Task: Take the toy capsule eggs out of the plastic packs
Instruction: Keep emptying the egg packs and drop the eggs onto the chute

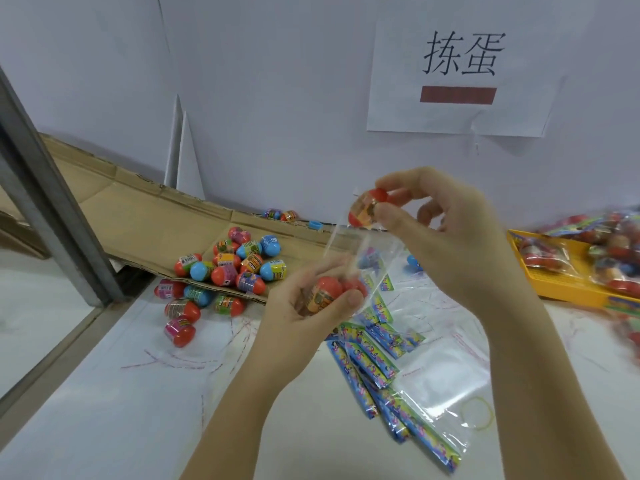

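Observation:
My left hand (304,306) grips a clear plastic pack (367,258) from below, with a red capsule egg (320,294) and another red one inside it against my fingers. My right hand (446,230) is raised above the pack and pinches a red egg with an orange label (367,211) between thumb and fingers, still partly wrapped in the clear film. A pile of loose red and blue eggs (228,268) lies to the left on a flattened cardboard sheet (145,216) and on the white table (104,393).
Several empty clear packs with colourful header cards (381,362) lie under my hands. A yellow tray (554,285) at the right holds full packs of eggs. A yellow rubber band (478,412) lies near the front. A grey metal post (45,202) stands at the left; a white wall with a paper sign (460,71) is behind.

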